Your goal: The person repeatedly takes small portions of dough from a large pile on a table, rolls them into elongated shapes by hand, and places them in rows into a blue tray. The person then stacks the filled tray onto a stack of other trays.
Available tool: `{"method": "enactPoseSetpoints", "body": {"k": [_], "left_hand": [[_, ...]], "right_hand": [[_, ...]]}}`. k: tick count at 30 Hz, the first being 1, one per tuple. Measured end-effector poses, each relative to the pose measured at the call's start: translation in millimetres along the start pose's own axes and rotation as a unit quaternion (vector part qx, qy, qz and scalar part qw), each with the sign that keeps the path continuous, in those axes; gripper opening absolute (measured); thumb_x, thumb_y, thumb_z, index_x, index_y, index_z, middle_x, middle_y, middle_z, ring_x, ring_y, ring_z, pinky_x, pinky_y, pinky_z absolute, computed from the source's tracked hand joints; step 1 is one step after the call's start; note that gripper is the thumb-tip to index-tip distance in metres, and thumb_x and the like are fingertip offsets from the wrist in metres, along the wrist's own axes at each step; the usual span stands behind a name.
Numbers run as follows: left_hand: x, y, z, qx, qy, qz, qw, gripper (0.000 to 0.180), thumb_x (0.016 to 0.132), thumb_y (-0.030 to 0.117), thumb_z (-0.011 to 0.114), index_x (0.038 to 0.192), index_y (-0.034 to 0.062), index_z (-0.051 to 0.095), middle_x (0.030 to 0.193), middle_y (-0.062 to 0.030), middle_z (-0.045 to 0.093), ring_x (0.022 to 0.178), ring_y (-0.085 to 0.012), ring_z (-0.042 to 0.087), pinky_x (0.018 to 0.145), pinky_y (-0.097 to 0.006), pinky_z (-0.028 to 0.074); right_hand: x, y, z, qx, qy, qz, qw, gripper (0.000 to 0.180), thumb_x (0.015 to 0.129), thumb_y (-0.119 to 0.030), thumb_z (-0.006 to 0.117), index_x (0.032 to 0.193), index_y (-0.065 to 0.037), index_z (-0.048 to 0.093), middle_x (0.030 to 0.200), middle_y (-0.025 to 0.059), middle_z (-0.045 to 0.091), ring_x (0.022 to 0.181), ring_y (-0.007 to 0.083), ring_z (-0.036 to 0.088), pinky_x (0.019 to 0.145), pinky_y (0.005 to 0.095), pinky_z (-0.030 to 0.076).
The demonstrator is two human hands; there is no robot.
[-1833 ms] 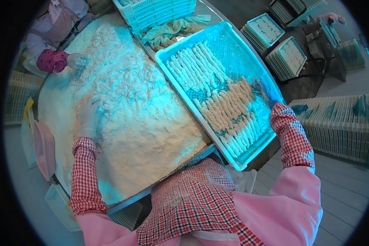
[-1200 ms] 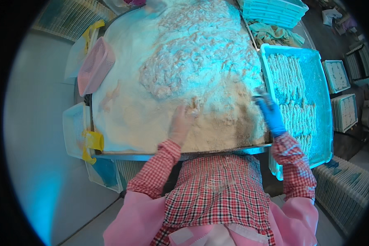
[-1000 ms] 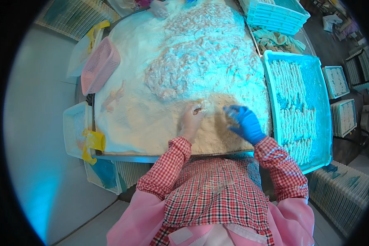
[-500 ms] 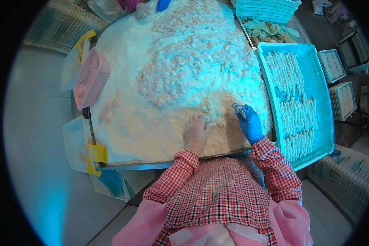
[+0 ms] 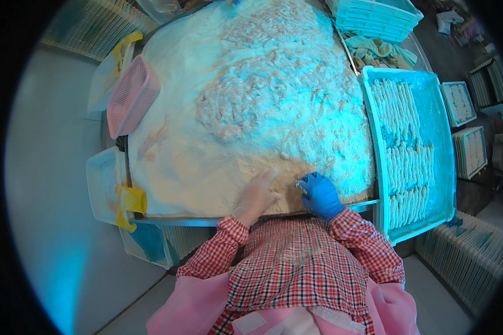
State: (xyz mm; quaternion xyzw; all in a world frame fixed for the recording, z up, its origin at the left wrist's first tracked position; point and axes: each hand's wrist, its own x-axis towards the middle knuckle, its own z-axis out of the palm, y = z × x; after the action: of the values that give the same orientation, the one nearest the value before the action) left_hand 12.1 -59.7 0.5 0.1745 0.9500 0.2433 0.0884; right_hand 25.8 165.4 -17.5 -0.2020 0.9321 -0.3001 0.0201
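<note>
A pale, thinly gloved hand, my left hand (image 5: 257, 196), rests on the white powder (image 5: 179, 190) near the table's front edge, fingers apart and nothing in them. Just to its right, my right hand (image 5: 322, 197) in a blue glove is closed, pinching a small powder-coated strip (image 5: 300, 185). Most of that strip is hidden by the fingers. Beyond both hands spreads a large heap of pale, wet-looking strips (image 5: 279, 84), partly coated in powder. On the right, a light blue tray (image 5: 449, 184) holds coated strips (image 5: 395, 111) laid side by side in rows.
A pink perforated basket (image 5: 129, 106) sits at the table's left edge. Stacked blue crates (image 5: 377, 22) and a crumpled cloth (image 5: 380, 53) lie at the far right. More filled trays (image 5: 458, 103) stand beyond the large tray. Yellow tape (image 5: 133, 200) hangs on the left table edge.
Both hands have drawn nearer the front edge; the right has also come leftward with the strip, closer to the left. The blue glove at the far edge has mostly left view.
</note>
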Motion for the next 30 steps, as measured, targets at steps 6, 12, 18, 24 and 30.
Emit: {"method": "enactPoseSetpoints", "body": {"k": [6, 12, 18, 24, 30], "left_hand": [[9, -4, 26, 0.052, 0.097, -0.058, 0.992, 0.047, 0.079, 0.018, 0.067, 0.123, 0.0059, 0.054, 0.114, -0.0174, 0.056, 0.100, -0.0339, 0.057, 0.082, -0.039, 0.048], [-1, 38, 45, -0.209, 0.053, -0.062, 0.975, 0.045, 0.081, 0.015, 0.064, 0.124, 0.0061, 0.054, 0.115, -0.0175, 0.055, 0.101, -0.0350, 0.057, 0.082, -0.039, 0.048], [33, 53, 20, 0.045, 0.207, -0.035, 0.977, 0.051, 0.088, 0.018, 0.057, 0.136, 0.0077, 0.044, 0.132, -0.0167, 0.048, 0.119, -0.0283, 0.045, 0.099, -0.040, 0.034], [42, 67, 50, -0.123, 0.165, 0.116, 0.972, 0.063, 0.093, 0.027, 0.047, 0.149, 0.0114, 0.022, 0.156, -0.0104, 0.020, 0.143, -0.0290, 0.018, 0.117, -0.048, 0.008], [30, -20, 34, 0.055, 0.123, -0.087, 0.987, 0.057, 0.089, 0.030, 0.052, 0.140, 0.0085, 0.038, 0.145, -0.0146, 0.038, 0.134, -0.0338, 0.033, 0.109, -0.052, 0.023]], "right_hand": [[-7, -7, 48, 0.236, 0.077, 0.236, 0.940, 0.021, 0.087, -0.013, 0.059, 0.107, -0.007, 0.063, 0.090, 0.0088, 0.063, 0.080, 0.0261, 0.060, 0.068, 0.0382, 0.050], [10, -10, 41, 0.745, 0.075, 0.410, 0.520, 0.018, 0.095, -0.024, 0.056, 0.106, -0.010, 0.061, 0.093, 0.0034, 0.063, 0.082, 0.0133, 0.060, 0.070, 0.0308, 0.052], [11, -15, 83, 0.814, 0.071, 0.333, 0.470, 0.034, 0.098, -0.032, 0.048, 0.120, -0.008, 0.055, 0.119, 0.0068, 0.057, 0.105, 0.0174, 0.054, 0.093, 0.0339, 0.045], [45, -76, 45, 0.818, 0.336, 0.148, 0.443, 0.062, 0.101, -0.044, 0.031, 0.147, -0.004, 0.026, 0.150, 0.0092, 0.031, 0.135, 0.0235, 0.036, 0.112, 0.0380, 0.028], [20, -16, 25, 0.587, 0.058, 0.297, 0.751, 0.043, 0.099, -0.039, 0.045, 0.124, -0.005, 0.057, 0.118, 0.0060, 0.060, 0.107, 0.0161, 0.055, 0.093, 0.0317, 0.042]]}}
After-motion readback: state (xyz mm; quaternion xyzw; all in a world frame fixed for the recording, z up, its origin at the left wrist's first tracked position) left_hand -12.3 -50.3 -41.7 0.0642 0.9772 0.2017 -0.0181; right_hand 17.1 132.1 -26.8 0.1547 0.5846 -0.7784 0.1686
